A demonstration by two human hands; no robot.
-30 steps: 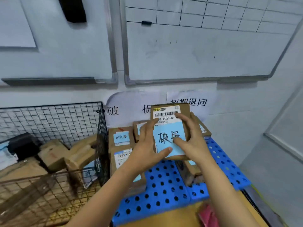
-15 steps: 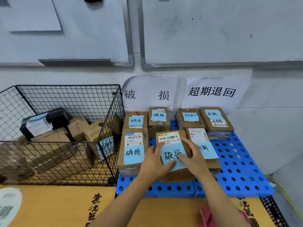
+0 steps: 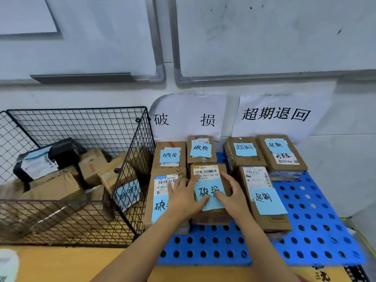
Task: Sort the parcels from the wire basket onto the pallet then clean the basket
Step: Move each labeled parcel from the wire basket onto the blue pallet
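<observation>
Both grips curl round one parcel (image 3: 205, 171): my left hand (image 3: 183, 197) on its left edge, my right hand (image 3: 234, 197) on its right, thumbs on its blue note (image 3: 209, 185). Boxes (image 3: 95, 165) remain in the wire basket (image 3: 81, 127), so I judge sorting unfinished. On the blue pallet (image 3: 317, 231) the parcel, lifted a second ago, now sits in the damaged row, ready for release.
</observation>
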